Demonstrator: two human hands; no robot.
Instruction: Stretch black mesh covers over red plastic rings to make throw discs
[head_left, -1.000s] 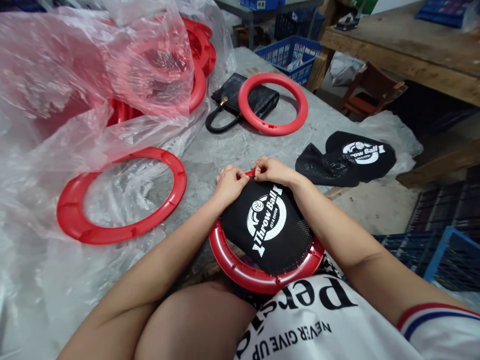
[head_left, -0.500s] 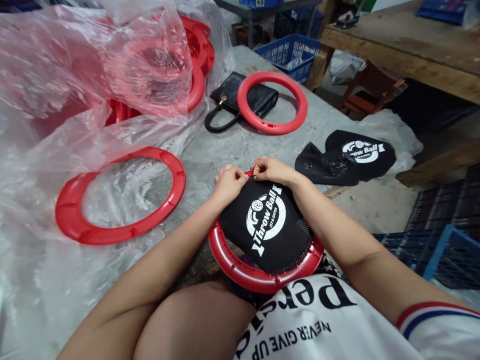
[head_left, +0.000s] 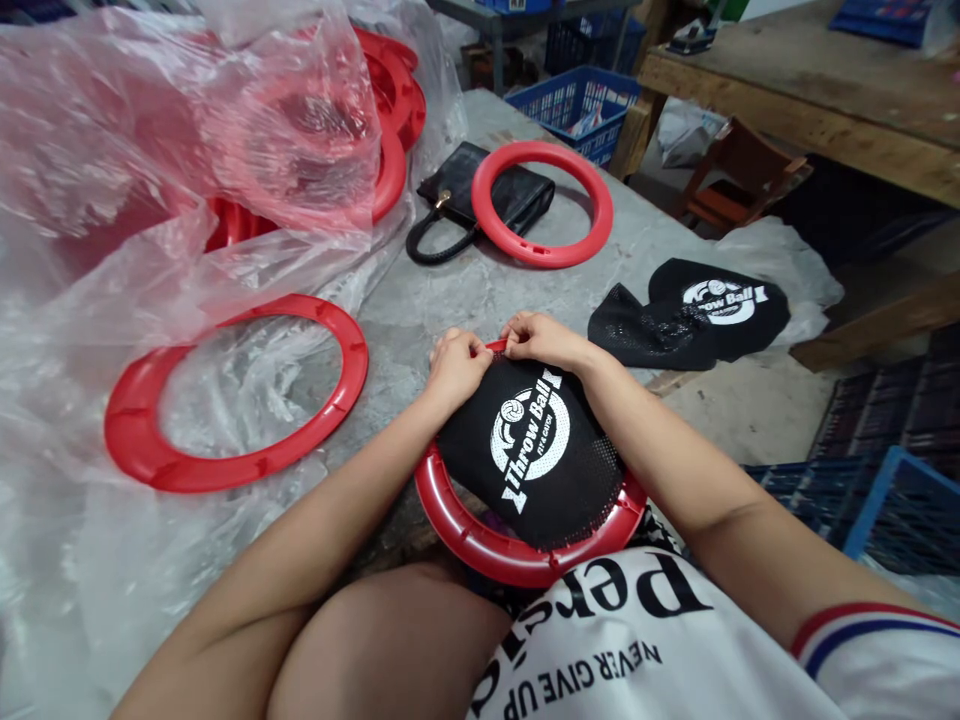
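Tilted against my lap is a red plastic ring (head_left: 487,548), with a black mesh cloth (head_left: 577,480) printed "Throw Ball" stretched across most of it. Along the lower left, a gap shows between cloth and ring. At the ring's far edge, my left hand (head_left: 459,365) pinches the cloth's rim with thumb and fingers. Close beside it, my right hand (head_left: 544,338) is closed on the same cloth edge. The fingertips hide exactly how the cloth meets the ring there.
A loose red ring (head_left: 341,325) lies at left on clear plastic sheeting (head_left: 60,570), which also covers several more rings. Another ring (head_left: 544,152) leans on a black handbag (head_left: 457,180). Further black mesh cloth (head_left: 675,310) lies at the table's right edge. A blue crate (head_left: 577,100) stands beyond.
Almost nothing differs. Both hands keep their pinch on the cloth at the ring's far edge; the whole view has shifted very slightly.
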